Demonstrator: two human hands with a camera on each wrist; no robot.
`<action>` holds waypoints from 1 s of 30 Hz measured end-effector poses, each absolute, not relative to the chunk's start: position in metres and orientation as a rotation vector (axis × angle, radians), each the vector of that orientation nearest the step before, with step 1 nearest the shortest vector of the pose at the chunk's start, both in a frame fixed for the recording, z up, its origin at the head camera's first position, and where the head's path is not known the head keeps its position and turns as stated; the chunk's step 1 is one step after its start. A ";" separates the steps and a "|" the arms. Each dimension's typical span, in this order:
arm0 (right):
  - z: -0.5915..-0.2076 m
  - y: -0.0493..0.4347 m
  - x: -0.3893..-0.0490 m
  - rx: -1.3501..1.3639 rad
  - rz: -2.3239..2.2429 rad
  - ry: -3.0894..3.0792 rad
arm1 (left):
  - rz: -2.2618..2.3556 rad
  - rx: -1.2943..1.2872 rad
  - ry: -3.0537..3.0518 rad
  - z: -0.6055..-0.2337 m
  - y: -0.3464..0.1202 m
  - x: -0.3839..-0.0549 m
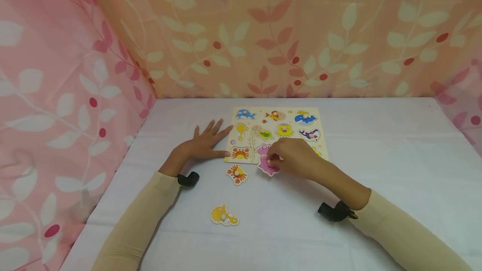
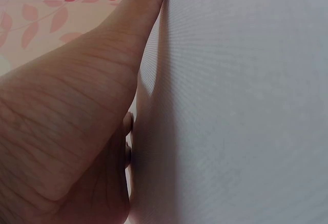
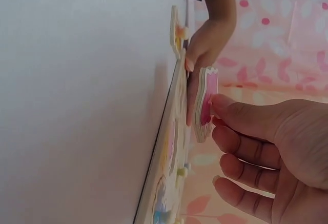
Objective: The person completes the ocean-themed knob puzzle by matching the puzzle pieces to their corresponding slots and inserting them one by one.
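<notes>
A wooden puzzle board with sea-animal pictures lies on the white cloth. My right hand pinches a pink shell-like puzzle piece by its knob, over the board's near edge. In the right wrist view this pink piece stands a little off the board, between thumb and index finger. My left hand rests spread at the board's left side, its fingers straight and the thumb at the lower left corner. The left wrist view shows the left hand low over the cloth, its fingertips mostly hidden.
An orange crab piece lies just in front of the board. Nearer to me is a yellow seahorse-like piece. Other knobbed pieces, such as a yellow octopus, sit on the board. Flowered cloth walls stand behind and beside the table.
</notes>
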State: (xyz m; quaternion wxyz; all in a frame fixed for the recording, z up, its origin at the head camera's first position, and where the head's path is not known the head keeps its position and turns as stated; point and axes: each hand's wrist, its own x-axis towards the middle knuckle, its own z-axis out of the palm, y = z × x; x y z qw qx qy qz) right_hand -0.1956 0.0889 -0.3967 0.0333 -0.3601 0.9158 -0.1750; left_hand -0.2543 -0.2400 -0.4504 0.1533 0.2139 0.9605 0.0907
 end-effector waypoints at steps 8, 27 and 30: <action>-0.398 0.093 -0.215 -1.168 -0.451 2.808 | 0.248 0.590 2.749 -0.452 -0.240 -0.252; -0.405 0.079 -0.244 -1.217 -0.312 2.758 | 0.246 0.595 2.769 -0.452 -0.239 -0.254; -0.405 0.077 -0.247 -1.220 -0.294 2.765 | 0.245 0.593 2.766 -0.452 -0.239 -0.254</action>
